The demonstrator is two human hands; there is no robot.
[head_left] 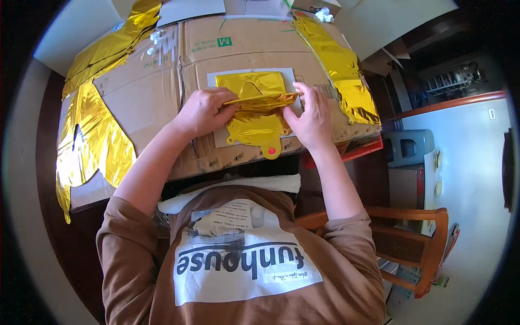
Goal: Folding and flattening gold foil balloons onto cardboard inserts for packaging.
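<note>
A flat gold foil balloon point(254, 130) lies partly folded on a pale grey sheet point(288, 77) in front of me. Its near end has a rounded tab with a red dot. Across its middle, a raised fold is pinched between my two hands. My left hand point(208, 111) grips the left end of the fold, thumb and fingers together. At the other end, my right hand point(311, 116) holds the fold's edge between thumb and fingers. Part of the foil beneath the fold is hidden.
Flattened cardboard point(157, 97) covers the table. More gold foil balloons lie at the far left point(108, 51), near left point(100, 127) and right point(333, 54), some hanging over edges. Crumpled white scraps point(324, 15) sit at the back. A wooden chair point(428, 244) stands to my right.
</note>
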